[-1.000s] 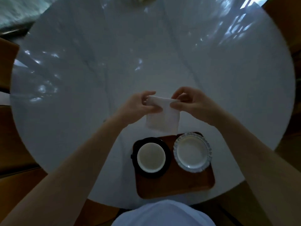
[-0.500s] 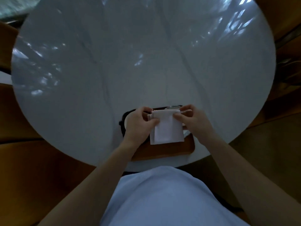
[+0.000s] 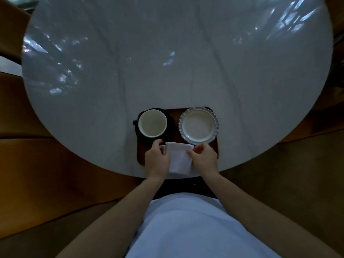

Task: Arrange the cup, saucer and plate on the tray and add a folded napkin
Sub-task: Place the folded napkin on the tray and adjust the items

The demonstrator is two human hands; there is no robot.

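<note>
Napkin (image 3: 180,158) lowered onto tray (image 3: 141,155); both hands pinching far corners.

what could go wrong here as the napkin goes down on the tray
1. The folded napkin hangs past the near edge of the wooden tray, which sits at the table rim; it may slide off.
2. Both hands, left and right, work close behind the cup and scalloped plate; a knuckle might nudge either.
</note>
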